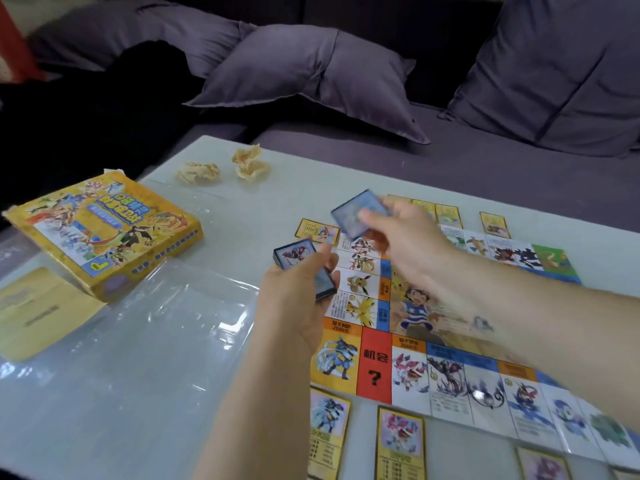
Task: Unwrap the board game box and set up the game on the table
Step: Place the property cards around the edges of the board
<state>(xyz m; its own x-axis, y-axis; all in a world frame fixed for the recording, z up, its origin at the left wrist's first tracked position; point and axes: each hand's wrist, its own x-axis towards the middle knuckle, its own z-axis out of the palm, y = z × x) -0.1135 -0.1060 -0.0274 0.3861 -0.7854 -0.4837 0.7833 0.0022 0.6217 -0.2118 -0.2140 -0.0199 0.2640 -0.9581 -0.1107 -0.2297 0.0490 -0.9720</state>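
The colourful game board [408,362] lies flat on the pale glass table [145,393], right of centre. My left hand [298,299] grips a blue-backed deck of cards [301,263] over the board's left edge. My right hand [401,237] pinches a single blue card [349,216], lifted above the board's far left corner. Yellow-framed property cards lie around the board: one [317,230] at the far left, several along the far edge [493,223], and several along the near edge [400,441]. The yellow game box [104,233] sits on the left.
Clear plastic wrap [180,313] is spread between the box and the board. A yellow sheet [38,310] lies under the box at the left edge. Two crumpled paper balls [197,173] [249,164] rest near the far table edge. A grey sofa with cushions [311,71] stands behind.
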